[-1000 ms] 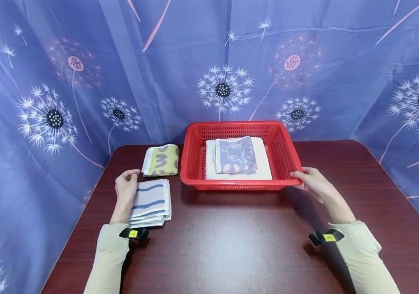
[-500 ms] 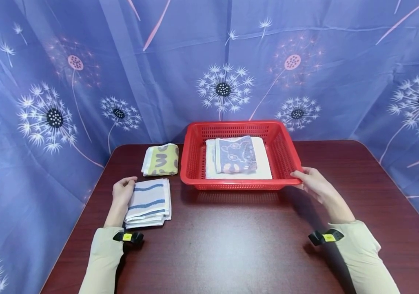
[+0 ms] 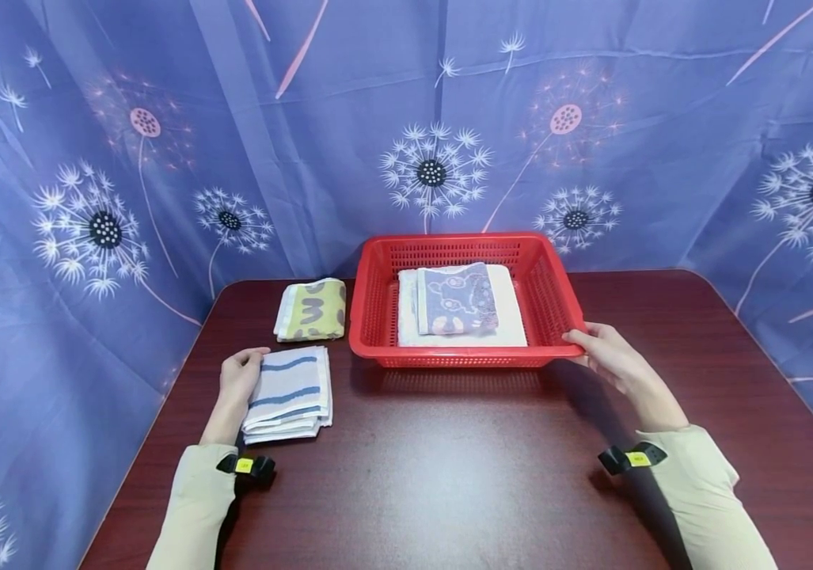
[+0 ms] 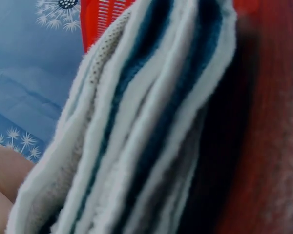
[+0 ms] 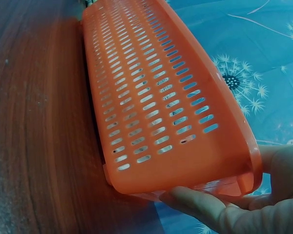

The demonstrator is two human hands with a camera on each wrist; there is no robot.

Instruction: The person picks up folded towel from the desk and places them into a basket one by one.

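At the left, my left hand point(image 3: 238, 378) holds the left edge of a folded white towel point(image 3: 294, 388) with blue wavy stripes, which lies on the table. Its stacked layers fill much of the left wrist view, with part of the hand point(image 4: 4, 183) at the lower left. My right hand point(image 3: 611, 356) grips the near right corner of a red slotted plastic basket point(image 3: 463, 353), thumb over the rim. Inside the basket, a folded purple-grey towel point(image 3: 457, 299) with an animal pattern lies on a white towel point(image 3: 513, 317). The right wrist view shows the basket's near wall point(image 5: 141, 87).
A folded yellow-green towel point(image 3: 315, 310) with grey patterning lies left of the basket, behind the striped one. The dark red-brown table point(image 3: 449, 467) extends toward me. A blue dandelion-print curtain point(image 3: 349, 119) hangs close behind the basket and down both sides.
My left hand has moved a little left and toward me along the striped towel, whose left edge now shows further left. The right hand and basket stay in place.
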